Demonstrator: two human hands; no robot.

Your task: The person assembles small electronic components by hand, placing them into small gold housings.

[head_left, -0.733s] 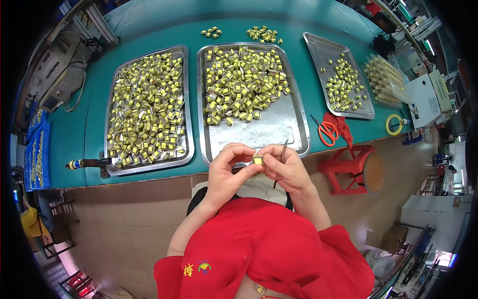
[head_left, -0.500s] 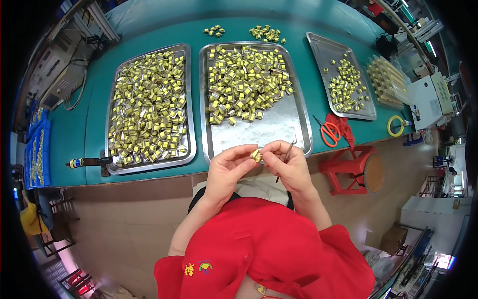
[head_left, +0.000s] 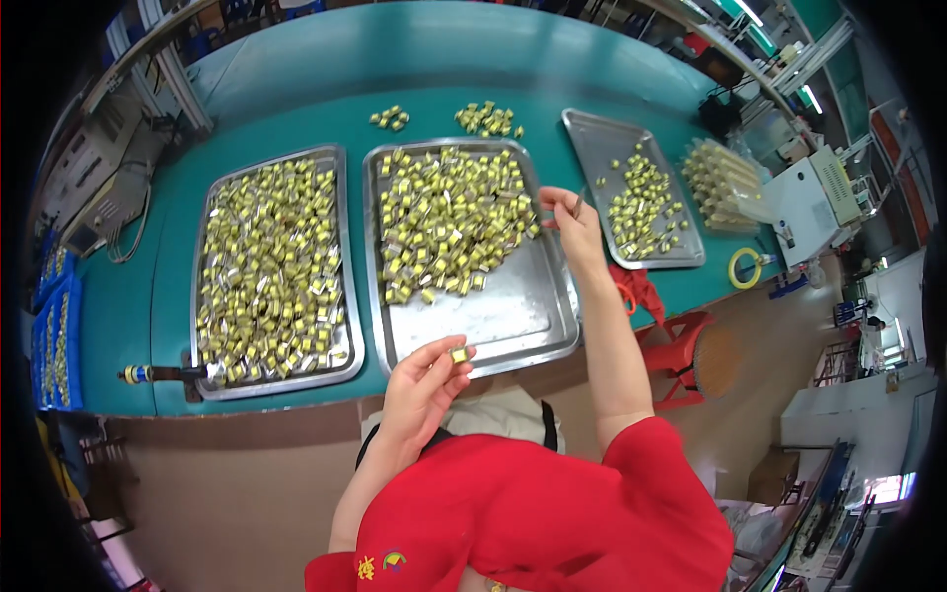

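Above the front edge of the middle tray, my left hand (head_left: 419, 395) pinches a small transformer (head_left: 459, 354) with yellow tape and a metal frame. My right hand (head_left: 574, 227) is stretched forward, between the middle tray (head_left: 533, 340) and the smaller right tray (head_left: 631, 262). A thin dark metal tool (head_left: 579, 204) sits in its fingers; its exact kind is unclear. Its fingertips are near the pile of similar transformers (head_left: 454, 212) in the middle tray, and I cannot make out whether they hold one as well.
A full tray of transformers (head_left: 271, 266) stands left, beside a tool with a banded handle (head_left: 138, 374). Small groups (head_left: 488, 120) lie behind the trays. Orange-handled scissors (head_left: 625, 296), a red cloth (head_left: 643, 292), yellow tape (head_left: 744, 268) and stacked plastic trays (head_left: 725, 183) are at right.
My hands have parted. The right one has swung forward and right with the metal tool; the left has moved slightly left and lower, keeping the transformer. The view has shifted, showing more far table.
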